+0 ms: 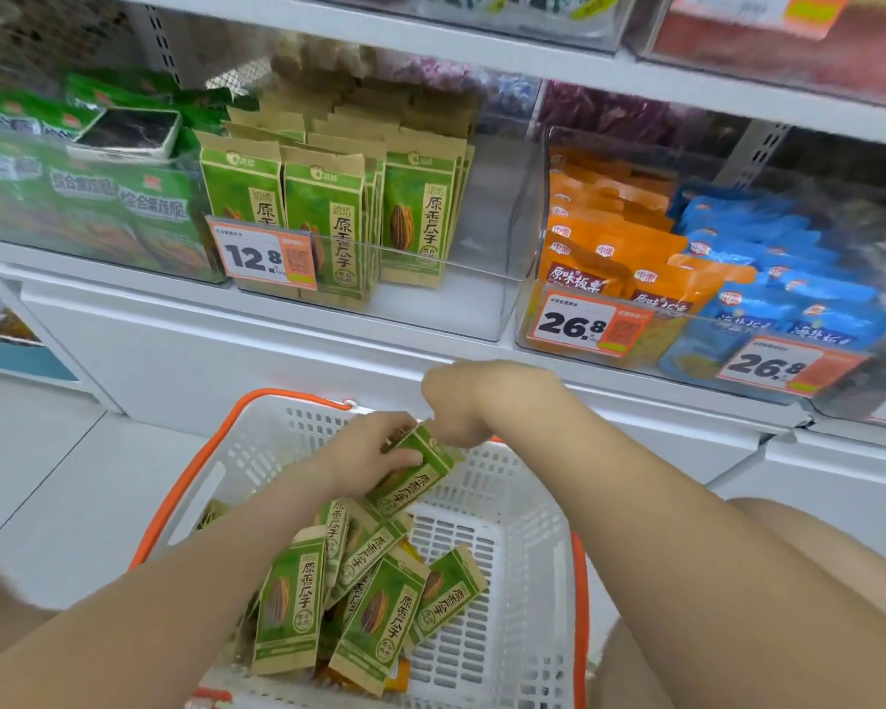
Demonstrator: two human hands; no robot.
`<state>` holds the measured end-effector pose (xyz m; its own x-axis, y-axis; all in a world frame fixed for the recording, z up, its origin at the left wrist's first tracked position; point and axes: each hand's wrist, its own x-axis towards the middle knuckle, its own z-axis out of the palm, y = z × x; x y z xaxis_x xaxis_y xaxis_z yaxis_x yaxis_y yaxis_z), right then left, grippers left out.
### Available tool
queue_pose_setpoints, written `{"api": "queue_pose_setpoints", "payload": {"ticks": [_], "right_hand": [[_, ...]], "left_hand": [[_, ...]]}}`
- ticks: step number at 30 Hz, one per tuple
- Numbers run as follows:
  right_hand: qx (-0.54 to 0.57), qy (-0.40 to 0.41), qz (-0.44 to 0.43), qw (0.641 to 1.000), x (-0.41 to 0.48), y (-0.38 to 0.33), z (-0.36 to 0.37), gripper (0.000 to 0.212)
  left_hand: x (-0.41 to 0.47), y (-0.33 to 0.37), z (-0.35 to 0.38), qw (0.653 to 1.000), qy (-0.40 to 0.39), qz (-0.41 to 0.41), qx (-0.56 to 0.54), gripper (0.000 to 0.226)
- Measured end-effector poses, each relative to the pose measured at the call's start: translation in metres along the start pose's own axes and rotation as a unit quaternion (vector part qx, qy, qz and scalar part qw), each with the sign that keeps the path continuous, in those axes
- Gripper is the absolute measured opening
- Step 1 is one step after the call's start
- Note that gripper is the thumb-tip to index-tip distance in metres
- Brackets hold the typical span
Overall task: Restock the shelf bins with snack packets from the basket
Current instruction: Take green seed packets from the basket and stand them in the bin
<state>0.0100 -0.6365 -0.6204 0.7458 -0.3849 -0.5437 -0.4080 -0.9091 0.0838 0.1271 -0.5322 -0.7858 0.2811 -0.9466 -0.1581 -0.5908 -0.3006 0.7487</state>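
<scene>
A white basket (512, 509) with an orange rim stands on the floor below the shelf and holds several green sunflower-seed packets (379, 621). Above the basket, my left hand (364, 452) grips a stack of green packets (415, 478) from the side. My right hand (451, 406) is bent at the wrist, and its fingers hold the top end of the same stack. On the shelf, a clear bin (477, 248) holds upright rows of the same green packets (328, 217), with free room at its right side.
A clear bin of green bags (88, 197) stands at the left. Bins of orange chestnut packets (609, 258) and blue packets (778, 278) stand at the right. Price tags 12.8 (262, 255) and 26.8 (584, 324) hang on the bin fronts. White cabinet fronts run below the shelf.
</scene>
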Motion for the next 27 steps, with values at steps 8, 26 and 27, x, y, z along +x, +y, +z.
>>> {"api": "queue_pose_setpoints", "payload": {"ticks": [8,26,27], "right_hand": [[0.264,0.077,0.058,0.96,-0.05,0.047,-0.031,0.025],[0.362,0.427,-0.058,0.827,-0.047,0.04,-0.057,0.019],[0.355,0.466,-0.051,0.808,-0.044,0.04,-0.058,0.018]], "left_hand": [[-0.021,0.093,-0.047,0.92,0.153,0.014,-0.36,0.023],[-0.027,0.165,-0.117,0.832,0.289,0.074,-0.467,0.025],[-0.024,0.164,-0.117,0.848,0.322,0.062,-0.416,0.023]]}}
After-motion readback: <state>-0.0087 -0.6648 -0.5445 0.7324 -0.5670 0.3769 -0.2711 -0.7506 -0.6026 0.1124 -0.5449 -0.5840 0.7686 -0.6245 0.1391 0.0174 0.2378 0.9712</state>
